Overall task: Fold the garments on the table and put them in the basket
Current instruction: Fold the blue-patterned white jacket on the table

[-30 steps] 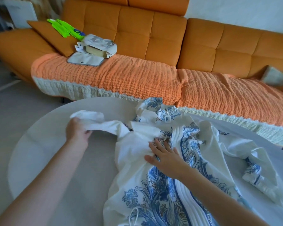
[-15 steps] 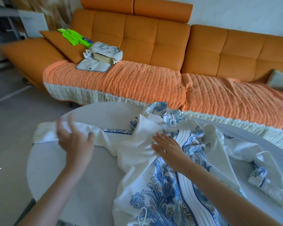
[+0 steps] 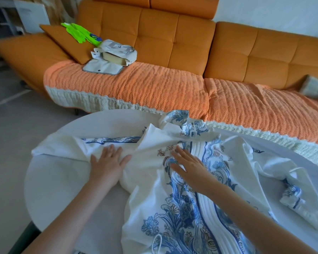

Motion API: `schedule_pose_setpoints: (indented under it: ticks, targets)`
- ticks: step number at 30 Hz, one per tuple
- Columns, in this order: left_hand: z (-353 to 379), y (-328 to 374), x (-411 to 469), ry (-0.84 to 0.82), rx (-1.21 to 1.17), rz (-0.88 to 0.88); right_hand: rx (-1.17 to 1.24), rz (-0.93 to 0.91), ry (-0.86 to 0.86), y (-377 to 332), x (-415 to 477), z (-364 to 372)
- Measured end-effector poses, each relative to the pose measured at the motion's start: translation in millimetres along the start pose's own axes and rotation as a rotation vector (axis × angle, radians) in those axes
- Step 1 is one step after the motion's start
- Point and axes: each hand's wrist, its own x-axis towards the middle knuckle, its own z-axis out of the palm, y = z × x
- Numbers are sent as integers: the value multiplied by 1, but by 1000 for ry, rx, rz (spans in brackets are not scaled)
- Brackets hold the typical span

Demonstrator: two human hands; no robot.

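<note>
Round counter [image 3: 62, 189] is bare along its left edge; a sofa [image 3: 191, 43] stands just past the far rim. One blue-printed white garment [image 3: 174, 222] lies spread on it. Two grips, both released, press it flat: left grip [image 3: 106, 165] on what seems a sleeve [image 3: 62, 149], right grip [image 3: 188, 166] on the chest.

The garment [image 3: 191, 208] lies across the table [image 3: 50, 189], mostly on its right side, with one sleeve [image 3: 62, 145] stretched out to the left. The left hand [image 3: 106, 165] lies flat on that sleeve and the right hand [image 3: 189, 165] on the garment's middle. Behind the table stands a sofa [image 3: 191, 43], and a bag [image 3: 117, 50] and a pouch [image 3: 101, 67] lie on its left seat.
</note>
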Motion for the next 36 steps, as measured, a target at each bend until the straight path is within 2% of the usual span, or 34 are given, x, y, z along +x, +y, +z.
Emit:
schedule_pose_setpoints:
  ticks: [3, 6, 7, 9, 11, 12, 14, 17, 19, 21, 23, 25, 27, 29, 31, 34, 36]
  targets:
    - [-5, -8, -4, 66, -93, -146, 26, -35, 62, -7, 2, -3]
    - [-13, -1, -12, 156, -120, -179, 32, -114, 305, -14, 6, -8]
    - [-14, 0, -12, 207, -118, -145, 18, -109, 386, -11, 8, -11]
    - [-14, 6, -11, 297, -158, 30, -9, -20, 457, 3, 13, -16]
    - [-10, 16, -8, 280, -210, 198, -12, 168, 355, 28, 15, -19]
    - [-8, 21, -6, 216, -210, 202, -26, 248, 263, 40, 14, -17]
    - [-2, 24, 0, 96, -153, 98, -20, 272, 133, 54, 9, -11]
    - [-6, 21, 6, -3, -133, -107, 31, 171, 11, 58, -5, -8]
    - [-16, 18, 9, -32, -185, -200, 151, 152, 94, 65, -9, -18]
    - [-25, 19, 14, 31, -154, -228, 174, 212, 288, 81, -10, -33]
    - [-25, 24, 21, 227, -57, -100, 35, 240, 380, 103, -7, -47]
    - [-24, 33, 31, 408, -113, 141, -10, 255, 361, 123, -1, -55]
    - [-24, 47, 39, 434, -156, 339, -72, 249, 295, 133, 6, -57]
    - [-26, 60, 45, 379, -147, 461, -168, 246, 191, 135, 17, -57]
    - [-25, 70, 56, 279, -141, 480, -295, 248, 91, 135, 30, -54]
    - [-20, 76, 77, 51, -38, 279, -468, 302, 48, 147, 51, -50]
    - [-17, 78, 88, -7, 40, 117, -464, 418, 39, 151, 62, -54]
